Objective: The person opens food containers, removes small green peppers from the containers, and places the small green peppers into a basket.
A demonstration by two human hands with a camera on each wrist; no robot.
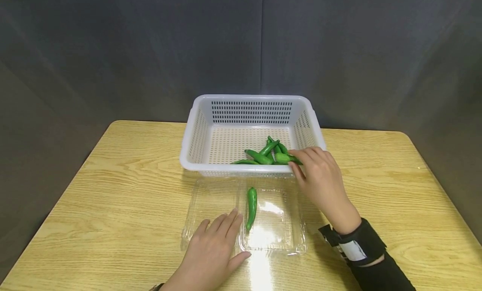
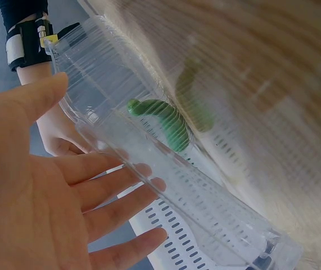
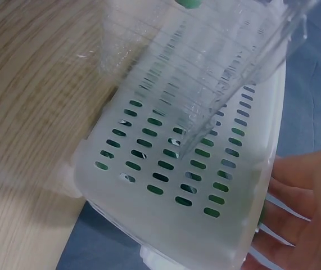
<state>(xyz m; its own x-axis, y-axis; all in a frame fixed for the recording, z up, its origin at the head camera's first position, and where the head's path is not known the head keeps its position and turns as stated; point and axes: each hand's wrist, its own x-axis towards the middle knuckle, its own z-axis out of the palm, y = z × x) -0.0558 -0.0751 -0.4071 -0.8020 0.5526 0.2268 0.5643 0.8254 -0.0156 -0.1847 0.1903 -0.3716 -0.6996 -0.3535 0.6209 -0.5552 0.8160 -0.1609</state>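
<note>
A white slotted basket (image 1: 256, 168) holds several green chili peppers (image 1: 257, 157) in its front right part. My right hand (image 1: 320, 176) reaches over the front rim and pinches one green chili pepper (image 1: 283, 158) between thumb and fingers. Before the basket lies an opened clear plastic clamshell box (image 1: 276, 236), with a single chili pepper (image 1: 252, 208) lengthwise along the left side of its right half. My left hand (image 1: 214, 247), fingers straight, rests at the clamshell's left half near the fold. In the right wrist view, the basket wall hides the right fingertips.
Everything stands on a wooden table (image 1: 113, 207) with rounded back corners. A dark grey curtain (image 1: 150, 56) hangs behind it. A black strap (image 1: 363, 243) goes round the right wrist.
</note>
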